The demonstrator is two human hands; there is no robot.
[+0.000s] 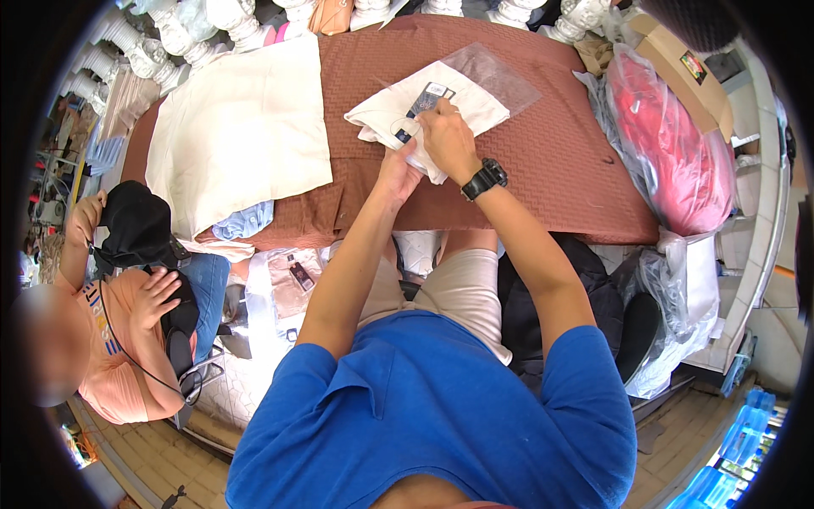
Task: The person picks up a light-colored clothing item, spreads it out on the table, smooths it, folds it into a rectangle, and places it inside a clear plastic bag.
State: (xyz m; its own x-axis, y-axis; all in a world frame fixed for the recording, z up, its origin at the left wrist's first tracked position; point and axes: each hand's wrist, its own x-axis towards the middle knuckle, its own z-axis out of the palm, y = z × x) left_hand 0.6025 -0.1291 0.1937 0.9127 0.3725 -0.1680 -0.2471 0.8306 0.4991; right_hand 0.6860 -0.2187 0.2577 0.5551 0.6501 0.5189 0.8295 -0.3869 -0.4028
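A folded cream garment (479, 103) lies on the brown-covered table in front of me, partly over a clear plastic bag (509, 76). On its upper face rest a dark hang tag (428, 98) and a small dark label (404, 135), with a thin loop of string beside them. My left hand (398, 176) grips the garment's near edge, thumb on top and fingers hidden below. Just right of it, my right hand (450, 140), with a black watch on the wrist, is closed over the garment by the tag. What its fingertips pinch is hidden.
A large cream cloth (246, 127) covers the table's left part, with blue fabric (244, 222) at its near edge. Red goods in clear plastic (670, 140) and a cardboard box (688, 75) stand right. At left sits a person (119, 335) with a black cap (138, 225).
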